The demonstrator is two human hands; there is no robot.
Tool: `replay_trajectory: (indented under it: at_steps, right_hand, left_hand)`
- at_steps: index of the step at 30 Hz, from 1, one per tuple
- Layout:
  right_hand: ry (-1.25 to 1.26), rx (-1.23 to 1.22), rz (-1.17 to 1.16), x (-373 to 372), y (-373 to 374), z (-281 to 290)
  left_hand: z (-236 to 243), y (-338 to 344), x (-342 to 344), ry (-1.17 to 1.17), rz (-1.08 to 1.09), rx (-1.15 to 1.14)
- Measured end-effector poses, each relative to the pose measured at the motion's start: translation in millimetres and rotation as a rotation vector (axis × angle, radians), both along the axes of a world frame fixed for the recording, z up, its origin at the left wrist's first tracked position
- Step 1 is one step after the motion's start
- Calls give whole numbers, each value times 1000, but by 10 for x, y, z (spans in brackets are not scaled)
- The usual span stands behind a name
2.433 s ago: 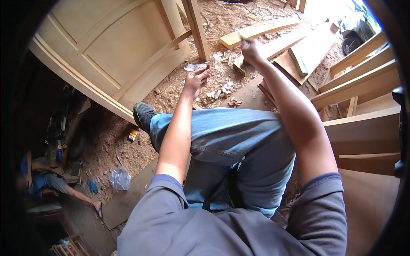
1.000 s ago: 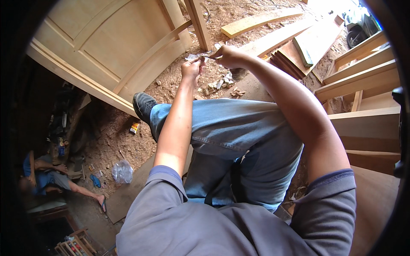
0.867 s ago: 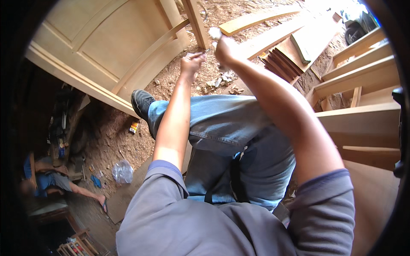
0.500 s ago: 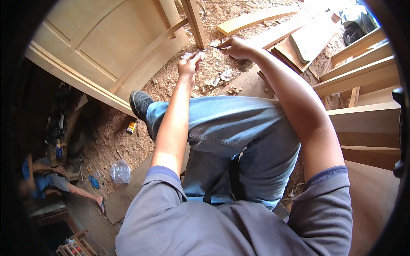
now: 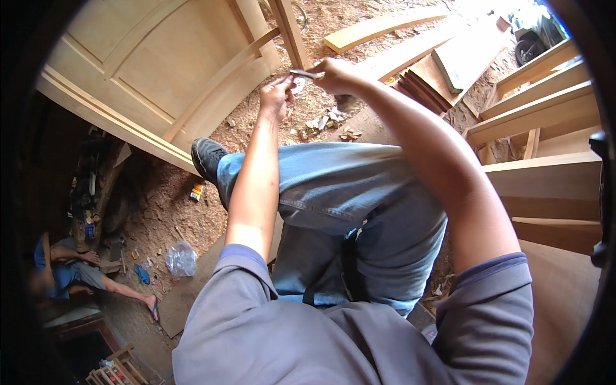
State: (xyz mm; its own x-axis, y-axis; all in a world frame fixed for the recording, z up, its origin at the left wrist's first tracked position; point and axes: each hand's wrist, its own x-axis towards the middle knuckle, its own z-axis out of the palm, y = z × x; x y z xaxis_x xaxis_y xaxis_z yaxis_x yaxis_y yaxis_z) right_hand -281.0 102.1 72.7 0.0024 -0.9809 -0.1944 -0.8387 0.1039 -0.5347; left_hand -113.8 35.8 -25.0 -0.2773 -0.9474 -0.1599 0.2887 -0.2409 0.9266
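Small metal tool (image 5: 307, 74) pinched between both hands.

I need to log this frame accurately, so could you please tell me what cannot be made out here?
Head view only:
- The small grey thing in the right hand: too small to identify.
- What the left hand pinches: hidden by its fingers.
- The seated person at lower left: dark and partly cut off by the rim.
- The dark object at upper right: cut off by the rim.
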Motion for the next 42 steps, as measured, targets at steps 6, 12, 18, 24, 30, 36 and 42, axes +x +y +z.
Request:
replay_trajectory:
  at_steps: [6, 12, 18, 24, 30, 36, 42]
  right_hand:
    - [-286, -391, -616, -538, -228, -73]
    - [-143, 41, -33, -689, -262, -472]
    - [-90, 69, 127, -317, -133, -224]
    - [8, 5, 210, -139, -68, -332]
    - [-192, -99, -557, -106, -243, -228]
    - [-112, -26, -422, -650, -324, -370]
    - [-50, -46, 53, -401, -162, -355]
  left_hand:
    - [45, 165, -34, -66, -249, 26]
    - [-61, 83, -20, -21, -36, 87]
    - [-180, 32, -36, -55, 29, 23]
    - [-302, -59, 7, -153, -6, 18]
    - [-112, 177, -106, -376, -189, -288]
    - [-110, 186, -68, -341, -38, -103]
    - [-287, 60, -27, -354, 82, -149]
